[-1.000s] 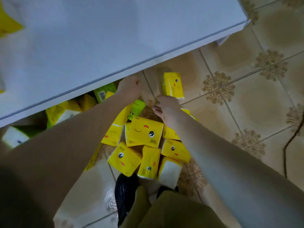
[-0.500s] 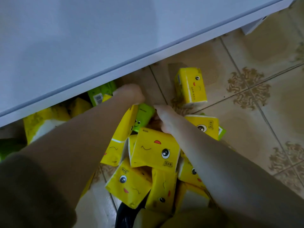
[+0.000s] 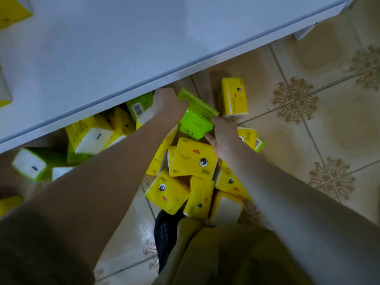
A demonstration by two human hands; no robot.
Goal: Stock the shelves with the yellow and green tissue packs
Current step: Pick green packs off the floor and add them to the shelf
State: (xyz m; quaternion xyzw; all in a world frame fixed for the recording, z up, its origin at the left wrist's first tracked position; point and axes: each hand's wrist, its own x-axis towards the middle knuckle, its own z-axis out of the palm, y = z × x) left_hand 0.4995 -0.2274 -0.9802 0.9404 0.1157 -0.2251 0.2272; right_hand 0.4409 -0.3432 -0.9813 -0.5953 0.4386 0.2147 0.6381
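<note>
Green tissue pack (image 3: 195, 120): half a second ago half buried among the yellow packs (image 3: 193, 161), now pulled up out of the pile, tilted, mostly exposed. Left hand (image 3: 167, 102) shifts from beside it to gripping its upper left end. Right hand (image 3: 223, 133) now grips its right side.

Beige patterned tile floor (image 3: 308, 153), strewn with a heap of yellow tissue packs (image 3: 193, 159) leaning on each other, next to a black shoe (image 3: 164, 229). Beyond, one yellow pack (image 3: 234, 97) standing alone. At left, green packs (image 3: 47, 161) and further yellow ones, partly under the white shelf (image 3: 123, 48).
</note>
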